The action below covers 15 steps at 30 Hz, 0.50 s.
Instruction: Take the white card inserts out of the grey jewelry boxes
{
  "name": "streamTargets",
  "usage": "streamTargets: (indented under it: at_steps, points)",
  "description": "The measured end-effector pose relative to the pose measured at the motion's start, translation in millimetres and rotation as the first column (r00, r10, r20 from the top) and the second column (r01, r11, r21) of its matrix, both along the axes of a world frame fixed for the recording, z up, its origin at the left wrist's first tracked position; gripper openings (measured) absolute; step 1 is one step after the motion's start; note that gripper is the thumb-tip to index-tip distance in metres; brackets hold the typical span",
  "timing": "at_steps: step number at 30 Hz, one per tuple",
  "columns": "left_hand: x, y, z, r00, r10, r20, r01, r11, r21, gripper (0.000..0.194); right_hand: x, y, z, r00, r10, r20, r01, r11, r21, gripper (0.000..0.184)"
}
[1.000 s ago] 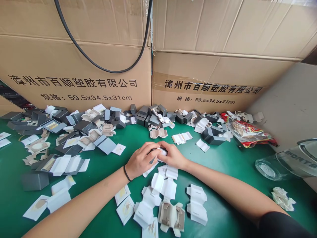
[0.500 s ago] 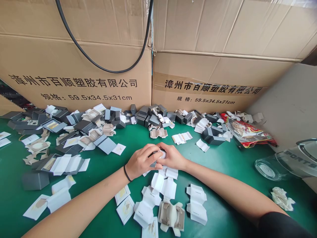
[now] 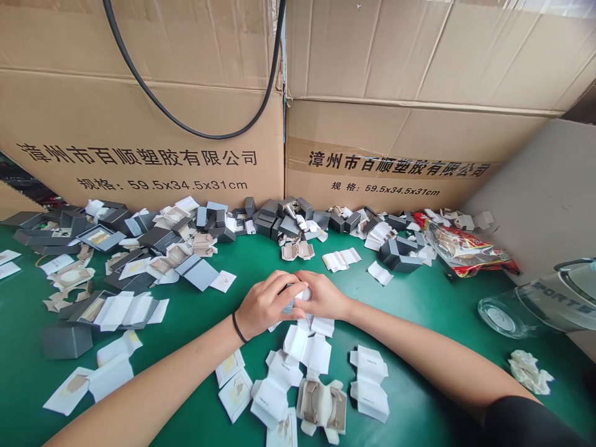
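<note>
At the middle of the green table, my left hand and my right hand are closed together around a small grey box. Part of a white piece shows between my fingers at the box; the rest of both is hidden. A dark band circles my left wrist. Right below my hands lie unfolded white card inserts, some with printed words. A beige torn insert lies nearer to me, and another white card insert is to its right.
Dark grey boxes and torn card pieces are heaped along the back and left. Large cardboard cartons stand behind, with a black cable hanging in front. At right are a red food packet, a clear bottle and crumpled paper.
</note>
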<state>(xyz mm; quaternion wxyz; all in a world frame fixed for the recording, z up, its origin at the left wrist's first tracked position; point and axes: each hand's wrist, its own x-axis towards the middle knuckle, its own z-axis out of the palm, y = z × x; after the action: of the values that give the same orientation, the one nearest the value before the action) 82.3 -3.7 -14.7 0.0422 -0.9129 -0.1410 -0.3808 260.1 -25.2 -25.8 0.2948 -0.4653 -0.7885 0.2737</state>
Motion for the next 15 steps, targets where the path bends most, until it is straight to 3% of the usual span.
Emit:
streamTargets:
  at_steps: [5, 15]
  points:
    - [-0.1, 1.0, -3.5, 1.000, 0.003, -0.001, -0.003, 1.000, -0.017, 0.045, 2.9, 2.2, 0.3, 0.997, 0.070, -0.014, -0.070, 0.997, -0.008, 0.029]
    - [0.5, 1.6, -4.2, 0.998, 0.051, -0.041, -0.051, 0.999, 0.013, 0.049, -0.2, 0.2, -1.2, 0.999, 0.032, -0.011, -0.032, 0.999, -0.009, 0.012]
